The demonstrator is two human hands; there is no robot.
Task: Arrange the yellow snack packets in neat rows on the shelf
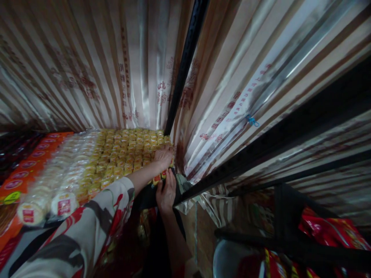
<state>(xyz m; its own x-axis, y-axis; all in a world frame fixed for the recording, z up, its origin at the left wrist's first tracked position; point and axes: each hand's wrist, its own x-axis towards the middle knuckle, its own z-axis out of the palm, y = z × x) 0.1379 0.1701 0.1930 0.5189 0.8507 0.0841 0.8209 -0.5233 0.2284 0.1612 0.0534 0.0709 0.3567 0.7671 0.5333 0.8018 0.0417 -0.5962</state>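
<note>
Now left hand tops yellow packets at their right end, right hand just nearer, both half-curled, grips unclear.

Chinese characters on curtain (illegibly blurred)

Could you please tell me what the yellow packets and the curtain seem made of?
Yellow packets: probably thin plastic film, glossy, judging by small highlights. Curtain: satin-like sheen along its folds suggests fabric, though shiny plastic sheeting is possible.
</note>
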